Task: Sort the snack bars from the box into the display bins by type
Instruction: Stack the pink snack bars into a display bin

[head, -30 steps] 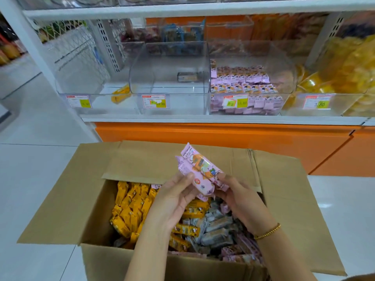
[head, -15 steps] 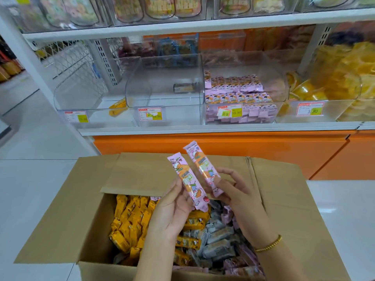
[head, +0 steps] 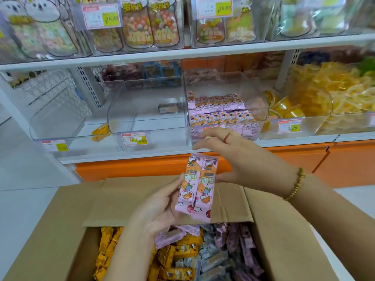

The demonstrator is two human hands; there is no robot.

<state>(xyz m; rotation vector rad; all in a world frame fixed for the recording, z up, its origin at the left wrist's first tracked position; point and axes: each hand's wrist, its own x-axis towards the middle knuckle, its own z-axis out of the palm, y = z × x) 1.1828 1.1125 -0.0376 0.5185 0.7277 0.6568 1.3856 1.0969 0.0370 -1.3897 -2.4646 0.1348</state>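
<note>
My left hand (head: 158, 211) holds two pink snack bars (head: 197, 187) side by side and upright above the open cardboard box (head: 284, 240). My right hand (head: 233, 159) hovers over their top ends with fingers spread, its thumb touching the right bar's edge. Inside the box lie yellow bars (head: 107, 244), grey bars (head: 211, 258) and more pink ones (head: 241, 244). On the shelf, a clear bin (head: 255, 94) holds rows of matching pink bars (head: 221, 112). The middle bin (head: 142, 110) has one grey bar (head: 168, 108); the left bin (head: 60, 118) has one yellow bar (head: 100, 129).
A bin of yellow dried fruit (head: 324, 94) stands right of the pink bin. Bagged snacks (head: 140, 25) fill the shelf above. An orange base panel (head: 345, 165) runs under the shelf. The box's far flap (head: 125, 199) lies folded inward beneath my hands.
The two pink bars, held apart in separate hands before, now sit together in my left hand. My right hand let go and rose above them. The view tilted up toward the shelf.
</note>
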